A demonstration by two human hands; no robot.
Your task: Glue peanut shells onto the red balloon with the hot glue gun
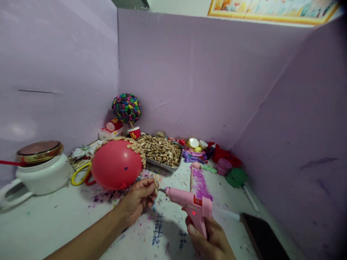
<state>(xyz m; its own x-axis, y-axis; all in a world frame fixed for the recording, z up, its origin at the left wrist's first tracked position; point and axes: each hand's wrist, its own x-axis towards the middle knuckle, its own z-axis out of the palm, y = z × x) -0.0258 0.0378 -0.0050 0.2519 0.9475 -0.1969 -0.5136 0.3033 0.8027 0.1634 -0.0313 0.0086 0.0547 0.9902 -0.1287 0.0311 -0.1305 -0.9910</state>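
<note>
My left hand (137,202) pinches a peanut shell (156,186) between thumb and fingers, just above the tabletop. Wrapped round the handle of a pink hot glue gun (181,196) is my right hand (208,238), and a red light glows on the gun. The gun's nozzle points left and is at the shell; whether they touch I cannot tell. Behind my left hand lies a red balloon (116,166), with peanut shells stuck along its top and right side. A metal tray (169,168) heaped with peanut shells (161,150) stands behind it.
At left are a white mug (46,175) and yellow-handled scissors (77,177). A multicoloured ball (126,108) rises from a red cup (134,133) at the back. Clay tubs (236,177) and balloons (193,156) lie back right; a dark phone (262,234) is at front right.
</note>
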